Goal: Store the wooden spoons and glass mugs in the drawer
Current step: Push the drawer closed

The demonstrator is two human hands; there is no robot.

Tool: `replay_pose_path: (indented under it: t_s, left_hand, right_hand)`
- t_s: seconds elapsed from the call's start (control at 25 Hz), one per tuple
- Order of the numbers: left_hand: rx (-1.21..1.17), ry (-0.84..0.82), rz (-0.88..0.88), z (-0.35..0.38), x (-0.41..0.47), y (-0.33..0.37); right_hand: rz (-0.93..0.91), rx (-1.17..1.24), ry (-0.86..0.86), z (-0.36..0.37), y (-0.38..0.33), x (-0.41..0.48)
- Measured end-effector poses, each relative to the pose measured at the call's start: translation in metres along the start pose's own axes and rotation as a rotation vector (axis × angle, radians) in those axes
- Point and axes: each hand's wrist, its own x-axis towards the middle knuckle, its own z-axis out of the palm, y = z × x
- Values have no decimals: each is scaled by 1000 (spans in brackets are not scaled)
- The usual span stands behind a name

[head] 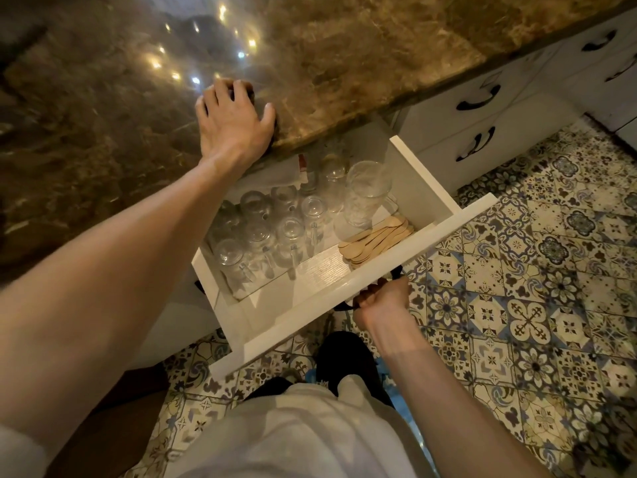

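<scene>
Glass mugs (262,229) and wooden spoons (375,238) sit in the open drawer (344,292), mid-frame. Right hand (382,301) grips its handle (344,307); left hand (234,122) lies spread on the countertop (344,63). Probably next: push it closed.

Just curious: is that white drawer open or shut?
Open. The drawer stands pulled out, glass mugs and wooden spoons showing inside; right hand grips its handle.

Left hand (234,122) flat, right hand (382,301) curled.

Pretty dim, warm yellowish light; bright lamp glare spots on the shiny tabletop (310,46), motion blur up there, edges fisheye-warped.
</scene>
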Motion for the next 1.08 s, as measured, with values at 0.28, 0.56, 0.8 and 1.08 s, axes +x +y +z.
replay_pose_path:
  t_s: [0.28, 0.56, 0.8, 1.08]
  left_hand:
    - [-2, 9, -10, 2, 3, -2]
    - [-20, 43, -26, 7, 4, -1]
    - [-32, 78, -15, 10, 4, -4]
    - [-16, 68, -36, 12, 6, -4]
  right_hand:
    - [-5, -50, -62, 29, 3, 4]
    - [-161, -503, -50, 59, 4, 9]
    - [-629, -1311, -149, 76, 5, 7]
    - [-611, -1272, -234, 114, 7, 8]
